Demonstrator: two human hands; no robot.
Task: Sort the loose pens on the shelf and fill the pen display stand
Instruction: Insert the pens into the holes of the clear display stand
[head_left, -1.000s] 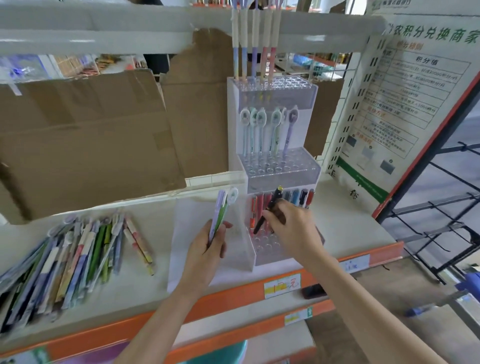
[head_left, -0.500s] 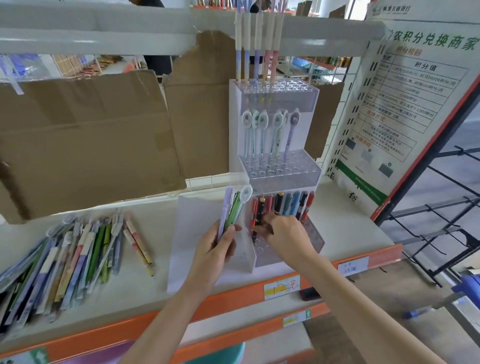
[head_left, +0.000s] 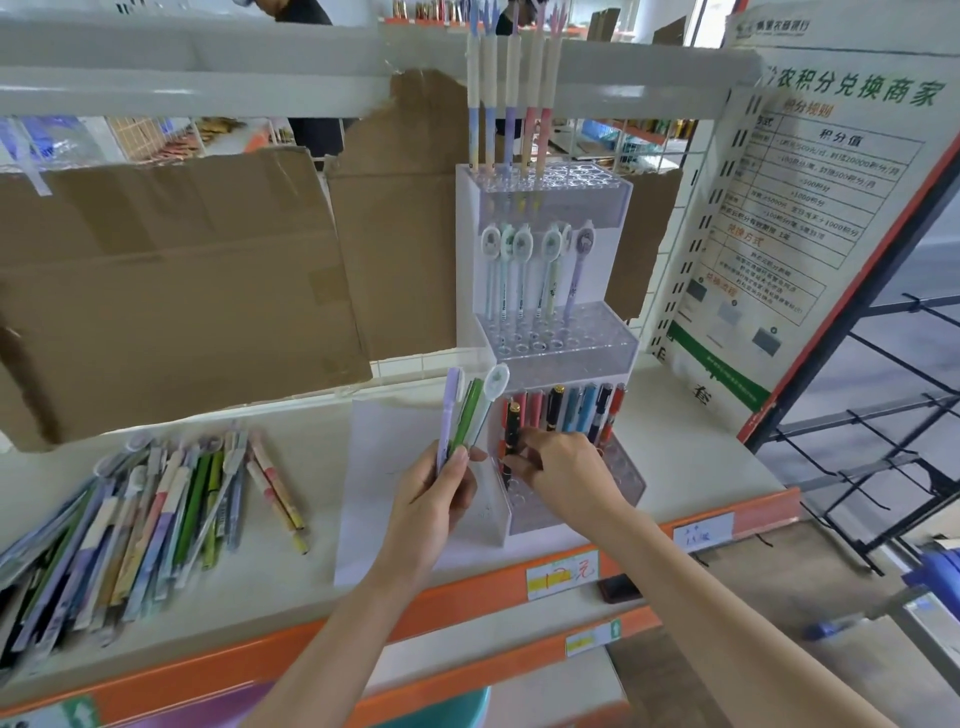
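Pinching a black pen (head_left: 513, 436) at the display stand (head_left: 545, 332), the right grip (head_left: 563, 475) works while, at nine o'clock, the left grip (head_left: 434, 501) clasps three pens (head_left: 467, 415).

Black-gold pen (head_left: 513, 436); lilac, green pens (head_left: 462, 415); clear stand (head_left: 618, 348); orange shelf edge (head_left: 467, 592).

Left hand (head_left: 434, 501) raised upright, fingers and thumb curled in a grip, right hand (head_left: 563, 475) reaching forward, fingertips (head_left: 522, 457) pinched together, both forearms bare and extended
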